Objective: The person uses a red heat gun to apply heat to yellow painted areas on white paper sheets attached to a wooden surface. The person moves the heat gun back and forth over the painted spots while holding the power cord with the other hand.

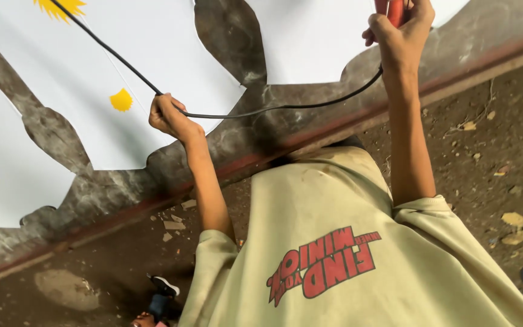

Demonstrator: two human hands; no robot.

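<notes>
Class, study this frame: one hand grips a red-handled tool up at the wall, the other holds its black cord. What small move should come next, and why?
Probably the left hand should draw the black cord further aside: it sags across the grey wall just below the red-handled tool in the right hand, near the white painted area.

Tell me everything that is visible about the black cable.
The black cable is thin, smooth and looks rubber-coated. It comes in from the top left edge, runs straight down across the white painted wall to the left hand, which closes around it. From there it sags in a shallow curve and rises to the right hand, which grips a red-handled tool.
</notes>
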